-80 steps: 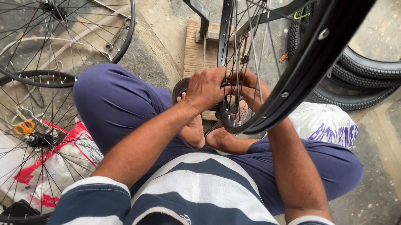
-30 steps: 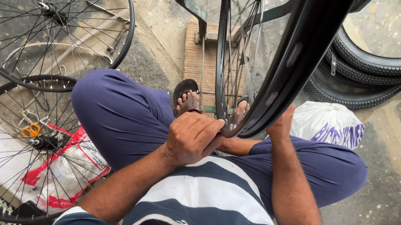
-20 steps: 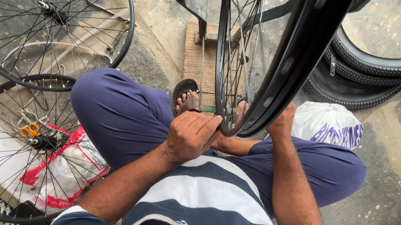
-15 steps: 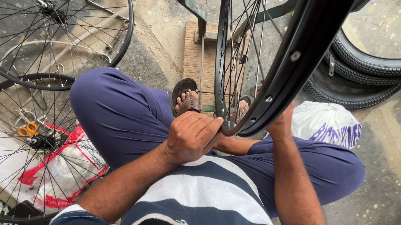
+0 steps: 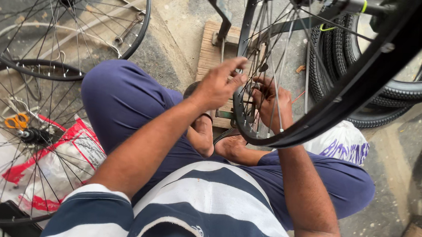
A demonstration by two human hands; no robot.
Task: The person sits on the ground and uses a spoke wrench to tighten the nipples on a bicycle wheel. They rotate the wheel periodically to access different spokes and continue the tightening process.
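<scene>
A black bicycle wheel rim (image 5: 318, 120) is seen standing upright on edge in front of the seated person, its thin metal spokes (image 5: 268, 53) fanning up toward a hub near the top of the view. The lower curve of the rim is gripped from the outside by the left hand (image 5: 218, 85), while the right hand (image 5: 273, 100) is placed among the spokes just inside that curve, fingers pinched at a spoke end.
</scene>
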